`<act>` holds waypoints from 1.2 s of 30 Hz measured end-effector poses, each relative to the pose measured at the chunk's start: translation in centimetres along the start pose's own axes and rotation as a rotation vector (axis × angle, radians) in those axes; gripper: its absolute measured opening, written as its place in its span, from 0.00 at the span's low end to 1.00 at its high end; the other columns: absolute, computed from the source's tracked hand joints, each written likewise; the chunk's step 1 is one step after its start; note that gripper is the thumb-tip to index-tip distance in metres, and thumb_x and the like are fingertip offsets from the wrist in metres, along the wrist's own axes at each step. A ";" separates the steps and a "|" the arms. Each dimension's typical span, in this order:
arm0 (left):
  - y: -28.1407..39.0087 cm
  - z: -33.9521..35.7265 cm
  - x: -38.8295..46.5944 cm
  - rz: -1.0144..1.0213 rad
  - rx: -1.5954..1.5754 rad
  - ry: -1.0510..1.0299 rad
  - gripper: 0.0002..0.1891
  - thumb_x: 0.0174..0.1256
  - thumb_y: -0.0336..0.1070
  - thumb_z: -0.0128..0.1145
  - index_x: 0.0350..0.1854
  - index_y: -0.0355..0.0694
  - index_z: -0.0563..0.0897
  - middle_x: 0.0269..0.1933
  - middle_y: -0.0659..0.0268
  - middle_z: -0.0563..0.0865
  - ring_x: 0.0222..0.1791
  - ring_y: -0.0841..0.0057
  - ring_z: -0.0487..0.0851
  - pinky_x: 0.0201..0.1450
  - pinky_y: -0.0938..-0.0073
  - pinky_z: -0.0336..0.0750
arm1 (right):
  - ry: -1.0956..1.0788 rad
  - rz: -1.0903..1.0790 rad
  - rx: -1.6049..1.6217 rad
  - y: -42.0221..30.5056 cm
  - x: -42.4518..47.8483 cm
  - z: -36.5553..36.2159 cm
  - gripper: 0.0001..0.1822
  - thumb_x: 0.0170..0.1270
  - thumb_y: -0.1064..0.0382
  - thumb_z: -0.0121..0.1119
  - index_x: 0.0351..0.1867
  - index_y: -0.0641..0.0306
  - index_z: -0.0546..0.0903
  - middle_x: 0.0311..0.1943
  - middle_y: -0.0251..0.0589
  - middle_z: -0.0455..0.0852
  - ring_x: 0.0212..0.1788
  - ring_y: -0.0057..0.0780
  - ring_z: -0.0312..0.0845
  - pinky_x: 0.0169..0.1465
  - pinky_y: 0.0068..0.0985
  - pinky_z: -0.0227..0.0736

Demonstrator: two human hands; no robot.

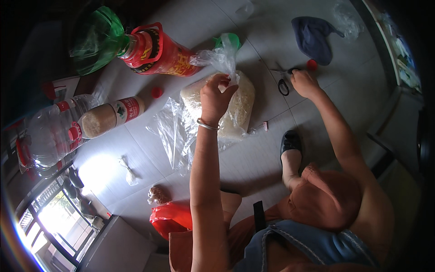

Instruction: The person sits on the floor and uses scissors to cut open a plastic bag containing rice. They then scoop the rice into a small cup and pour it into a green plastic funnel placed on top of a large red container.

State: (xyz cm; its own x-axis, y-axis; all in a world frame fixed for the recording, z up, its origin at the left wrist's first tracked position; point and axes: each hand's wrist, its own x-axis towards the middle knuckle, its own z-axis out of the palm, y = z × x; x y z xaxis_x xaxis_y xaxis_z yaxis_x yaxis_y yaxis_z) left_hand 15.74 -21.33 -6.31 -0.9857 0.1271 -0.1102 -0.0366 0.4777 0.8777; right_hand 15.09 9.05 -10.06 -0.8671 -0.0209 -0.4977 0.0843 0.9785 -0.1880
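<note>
My left hand (217, 97), with a silver bangle on the wrist, pinches the gathered neck of a clear plastic bag (224, 63). Below the neck, the bag bulges with pale grain that looks like rice (244, 105) and rests on the tiled floor. To the right, my right hand (304, 83) has its fingers on one black handle loop of a pair of scissors (283, 87). The blades point left, spread apart, close to the floor; my fingers partly hide the far loop. A red bottle cap (311, 64) lies just beyond that hand.
A red jug (163, 54) with a cut green bottle top (102, 40) as funnel stands behind. Leftward are large clear bottles (51, 132), a grain-filled bottle (112, 115) and a red cap (157, 92). A blue cloth (312, 37) and red bag (171, 217) lie on the floor.
</note>
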 end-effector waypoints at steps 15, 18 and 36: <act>-1.8 0.3 -0.5 -0.173 -0.517 -0.061 0.09 0.62 0.26 0.58 0.43 0.30 0.83 0.37 0.67 0.85 0.39 0.85 0.80 0.47 0.83 0.73 | -0.321 -0.370 1.225 -9.2 1.1 -2.8 0.11 0.63 0.63 0.59 0.45 0.63 0.83 0.33 0.30 0.83 0.33 0.15 0.75 0.35 0.19 0.70; -1.3 0.3 -0.3 -0.191 -0.552 -0.110 0.08 0.62 0.24 0.57 0.43 0.31 0.83 0.38 0.66 0.86 0.40 0.84 0.80 0.47 0.83 0.73 | -0.470 -0.507 1.226 -11.0 1.9 -2.6 0.10 0.63 0.64 0.59 0.44 0.63 0.83 0.33 0.29 0.83 0.31 0.14 0.72 0.35 0.16 0.68; 0.0 -1.0 -1.4 0.028 -0.013 0.278 0.03 0.58 0.24 0.59 0.30 0.34 0.77 0.27 0.61 0.86 0.28 0.76 0.86 0.34 0.79 0.78 | -0.276 -0.447 1.108 -12.8 1.8 -1.0 0.04 0.63 0.68 0.59 0.34 0.66 0.80 0.24 0.28 0.78 0.22 0.11 0.68 0.26 0.14 0.63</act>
State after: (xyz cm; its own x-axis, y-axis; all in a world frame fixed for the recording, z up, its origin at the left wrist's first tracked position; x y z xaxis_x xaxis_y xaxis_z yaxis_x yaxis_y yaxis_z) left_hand 16.98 -22.35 -5.67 -0.9936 -0.1039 0.0451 -0.0085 0.4656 0.8850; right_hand 11.97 -3.27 -7.74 -0.8051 -0.4847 -0.3420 0.2946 0.1737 -0.9397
